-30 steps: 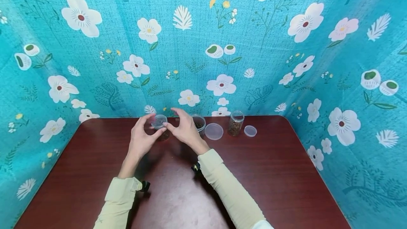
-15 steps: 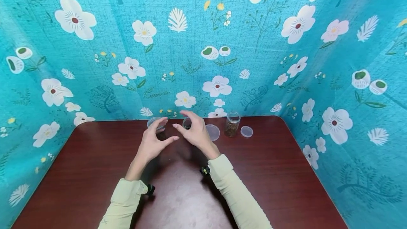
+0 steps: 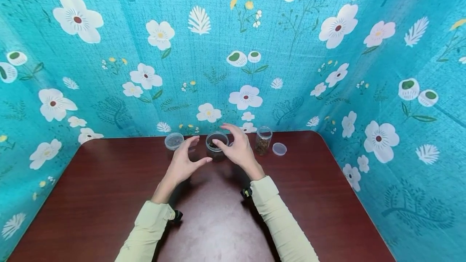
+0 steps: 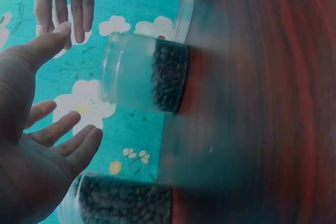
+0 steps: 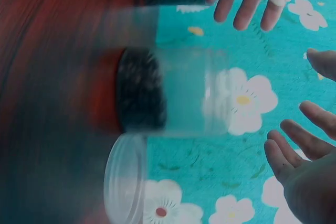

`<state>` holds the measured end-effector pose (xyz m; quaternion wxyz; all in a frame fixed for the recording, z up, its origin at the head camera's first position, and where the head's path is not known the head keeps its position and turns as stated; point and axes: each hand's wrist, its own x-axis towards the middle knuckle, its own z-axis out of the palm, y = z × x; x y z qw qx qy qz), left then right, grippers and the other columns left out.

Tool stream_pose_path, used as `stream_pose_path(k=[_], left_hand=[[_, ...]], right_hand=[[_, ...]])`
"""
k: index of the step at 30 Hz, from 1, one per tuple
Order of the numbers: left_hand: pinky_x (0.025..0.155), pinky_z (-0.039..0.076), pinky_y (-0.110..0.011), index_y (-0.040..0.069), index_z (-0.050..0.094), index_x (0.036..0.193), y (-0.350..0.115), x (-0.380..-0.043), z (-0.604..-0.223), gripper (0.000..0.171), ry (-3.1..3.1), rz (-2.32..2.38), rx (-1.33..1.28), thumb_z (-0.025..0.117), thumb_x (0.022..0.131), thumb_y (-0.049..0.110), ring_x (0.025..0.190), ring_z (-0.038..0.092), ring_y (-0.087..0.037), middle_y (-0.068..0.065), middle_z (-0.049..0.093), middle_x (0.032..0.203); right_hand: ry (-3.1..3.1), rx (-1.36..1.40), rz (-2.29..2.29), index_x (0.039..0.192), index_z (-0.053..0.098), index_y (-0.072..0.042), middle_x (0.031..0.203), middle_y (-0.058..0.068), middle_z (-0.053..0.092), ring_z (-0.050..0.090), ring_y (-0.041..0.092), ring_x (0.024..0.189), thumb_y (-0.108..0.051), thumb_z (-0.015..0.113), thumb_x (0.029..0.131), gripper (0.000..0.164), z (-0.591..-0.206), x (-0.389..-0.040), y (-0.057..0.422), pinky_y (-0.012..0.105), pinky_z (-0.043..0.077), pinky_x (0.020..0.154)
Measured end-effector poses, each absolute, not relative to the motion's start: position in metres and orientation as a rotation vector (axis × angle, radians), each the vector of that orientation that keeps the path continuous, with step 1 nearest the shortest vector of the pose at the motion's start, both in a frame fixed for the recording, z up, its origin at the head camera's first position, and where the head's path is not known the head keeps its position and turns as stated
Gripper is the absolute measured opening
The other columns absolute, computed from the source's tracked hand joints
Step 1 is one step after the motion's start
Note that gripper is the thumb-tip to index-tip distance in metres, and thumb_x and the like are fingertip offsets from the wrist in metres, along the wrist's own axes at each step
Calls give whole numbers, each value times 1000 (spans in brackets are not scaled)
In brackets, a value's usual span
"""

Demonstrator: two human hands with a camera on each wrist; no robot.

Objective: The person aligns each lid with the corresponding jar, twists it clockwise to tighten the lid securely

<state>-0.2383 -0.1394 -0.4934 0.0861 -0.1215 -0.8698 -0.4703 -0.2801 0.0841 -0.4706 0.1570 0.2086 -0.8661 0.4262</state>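
Note:
My left hand point(image 3: 185, 163), fingers spread and thumb apart, is just left of and in front of the middle jar point(image 3: 217, 145). My right hand point(image 3: 238, 148) is on that jar's other side, likewise spread, its thumb over the rim in the head view. Neither hand holds anything. The clear, uncovered jar stands upright, partly filled with dark bean-like pieces point(image 4: 170, 74). Left of it stands another clear jar point(image 3: 174, 141), whose top looks covered by a clear lid. A larger loose lid point(image 5: 125, 179) leans or lies beside the middle jar, mostly hidden by my right hand in the head view.
A taller open jar point(image 3: 263, 142) with brown pieces stands to the right. Beside it a small clear lid point(image 3: 279, 149) lies flat. The dark red table point(image 3: 313, 197) ends at a blue flowered cloth point(image 3: 218, 72) behind the jars.
Both hands have come away from the lidded left jar and moved right, to either side of the middle jar. The head view has shifted slightly.

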Motion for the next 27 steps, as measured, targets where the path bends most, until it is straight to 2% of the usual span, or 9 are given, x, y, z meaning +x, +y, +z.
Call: stream_pose_path(k=[5,10,15,23,27], left_hand=[[111,52,-54,8,43,156,-128,-242,-500,91,-2631,-1390,-363,91,83,36,140,56,-40,-21,54,153],[109,53,-55,7,39,158,-121,-247,-507,98,-2657,-1396,-357,92,81,37,138,57,-43,-24,51,153],[111,52,-54,5,35,160,-117,-253,-514,103,-2668,-1426,-347,93,80,35,140,55,-43,-24,48,154],[113,50,-54,2,33,160,-115,-264,-527,98,-2642,-1567,-267,90,85,31,144,53,-41,-24,46,157],[116,48,-53,2,33,160,-116,-269,-533,99,-2655,-1605,-233,90,85,32,146,50,-40,-22,45,158]], right_hand=[[-2515,567,1174,139,65,-10,151,14,60,54,34,145,-40,82,92,58,-482,-284,99,56,43,120],[-2564,516,1171,137,66,-9,154,17,57,47,40,149,-45,86,86,66,-491,-285,108,62,37,122],[-2613,475,1167,139,64,-8,156,18,54,45,39,150,-43,90,82,72,-499,-285,114,60,39,121],[-2702,476,1088,141,61,-5,148,17,60,51,41,141,-37,91,81,74,-506,-286,119,58,44,116],[-2790,472,1060,142,60,-5,148,18,60,49,42,143,-36,92,81,76,-510,-289,120,56,44,117]])
